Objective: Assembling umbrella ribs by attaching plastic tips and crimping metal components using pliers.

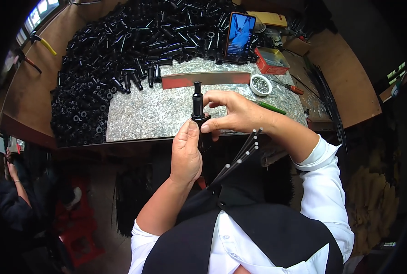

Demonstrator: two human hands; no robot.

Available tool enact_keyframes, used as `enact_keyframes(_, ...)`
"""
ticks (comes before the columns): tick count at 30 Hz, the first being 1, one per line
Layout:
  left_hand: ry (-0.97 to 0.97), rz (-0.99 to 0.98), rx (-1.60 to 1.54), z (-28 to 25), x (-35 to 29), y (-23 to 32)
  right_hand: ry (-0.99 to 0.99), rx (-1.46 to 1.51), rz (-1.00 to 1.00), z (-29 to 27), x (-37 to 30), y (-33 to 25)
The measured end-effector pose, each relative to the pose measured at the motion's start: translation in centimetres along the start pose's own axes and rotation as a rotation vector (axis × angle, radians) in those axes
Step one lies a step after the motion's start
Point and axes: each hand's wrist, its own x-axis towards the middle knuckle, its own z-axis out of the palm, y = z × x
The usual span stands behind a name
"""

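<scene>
Mid-frame, our left hand pinches black tube low; right hand grips its side. Looks light, hard, slick; best held low.

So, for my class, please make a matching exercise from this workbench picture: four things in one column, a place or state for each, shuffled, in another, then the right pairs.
Things
1. black cylindrical part
2. phone
3. white round dish
4. yellow-handled tool

Places and states
A. holding small shiny pieces
B. at the wooden panel on the left
C. between the left hand and the right hand
D. propped up, screen lit

Right pairs: 1-C, 2-D, 3-A, 4-B
</scene>
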Motion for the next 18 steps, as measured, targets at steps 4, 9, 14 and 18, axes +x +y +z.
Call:
enact_keyframes(4, -0.010, -0.020, 0.002, 0.1, -0.1, 0.0, -0.013, 0.083, -0.010, 0.0, -0.1, -1.0)
enact_keyframes(9, -0.037, 0.009, 0.059, -0.3, -0.1, -0.4, -0.067, 0.064, 0.011, -0.9, 0.1, -1.7)
enact_keyframes(14, -0.022, 0.009, 0.115, 0.0, -0.2, -0.1, -0.088, 0.045, 0.018, -1.0, 0.3, -1.9)
enact_keyframes(18, -0.055, 0.010, 0.078, -0.8, 0.3, -0.1, 0.066, 0.052, 0.054, 0.6, 0.0, 0.2)
